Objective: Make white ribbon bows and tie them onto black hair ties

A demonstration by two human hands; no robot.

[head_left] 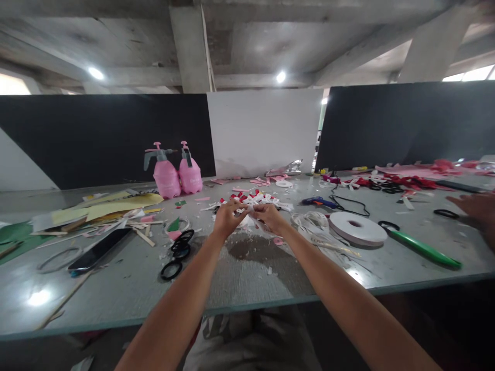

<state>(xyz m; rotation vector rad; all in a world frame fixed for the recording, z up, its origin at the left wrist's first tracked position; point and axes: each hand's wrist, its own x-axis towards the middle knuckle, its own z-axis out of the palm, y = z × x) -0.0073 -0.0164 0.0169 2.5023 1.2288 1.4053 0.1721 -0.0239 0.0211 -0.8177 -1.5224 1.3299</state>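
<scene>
My left hand (229, 218) and my right hand (269, 216) meet over the middle of the table, fingertips pinched close together. Between them is a piece of white ribbon (251, 210), gripped by the fingers of both; its far parts are hidden by my hands. Just beyond lies a pile of red and white ribbon bows (257, 197). Loops of white ribbon (311, 221) with printed letters lie to the right of my right hand, beside a white ribbon spool (358, 229).
Two pink spray bottles (167, 178) stand back left. Black scissors (181, 252), a phone (101, 249) and yellow paper (104, 207) lie left. A blue glue gun (319, 202) and a green tool (423, 248) are right. Another person's hand (474, 206) reaches in at far right.
</scene>
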